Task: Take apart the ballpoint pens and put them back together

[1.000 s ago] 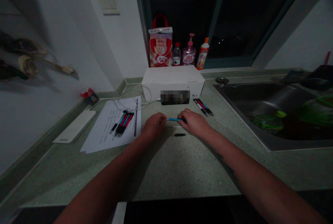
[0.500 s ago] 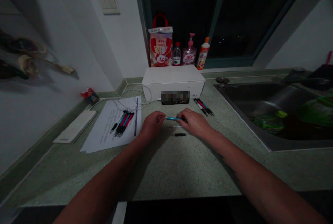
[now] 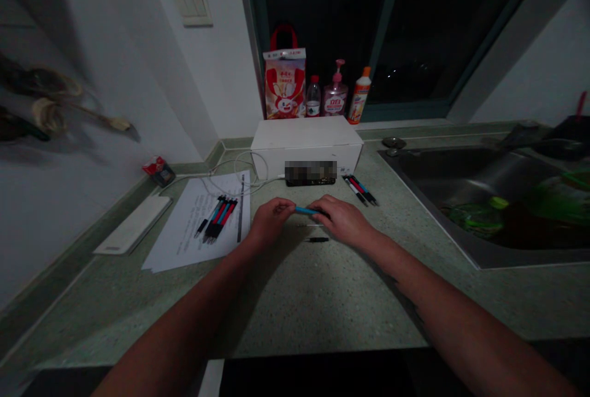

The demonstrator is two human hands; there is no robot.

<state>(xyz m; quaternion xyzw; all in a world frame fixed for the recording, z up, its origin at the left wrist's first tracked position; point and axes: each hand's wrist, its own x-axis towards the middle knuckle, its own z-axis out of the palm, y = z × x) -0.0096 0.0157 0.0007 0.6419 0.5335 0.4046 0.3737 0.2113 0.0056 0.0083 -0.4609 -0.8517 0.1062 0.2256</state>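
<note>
A blue pen barrel (image 3: pixel 305 210) is held level above the counter between my two hands. The fingertips of my left hand (image 3: pixel 273 216) pinch its left end. My right hand (image 3: pixel 342 217) grips its right end, where a dark part is mostly covered by the fingers. Just below, a thin pen refill (image 3: pixel 310 225) lies on the counter, its right end close under my right hand. Nearer to me lies a short black pen piece (image 3: pixel 318 239) with a thin tip pointing left.
Several pens (image 3: pixel 217 219) lie on printed paper sheets (image 3: pixel 184 225) at left; more pens (image 3: pixel 360 190) lie at right. Behind my hands, a phone (image 3: pixel 310 174) with a cable leans by a white box (image 3: pixel 306 136). A white power bank (image 3: pixel 133 225) sits left, a sink (image 3: pixel 428 200) right.
My right hand has shifted slightly left along the blue barrel, and its fingers cover a little more of it. The refill and the black piece have stayed put.
</note>
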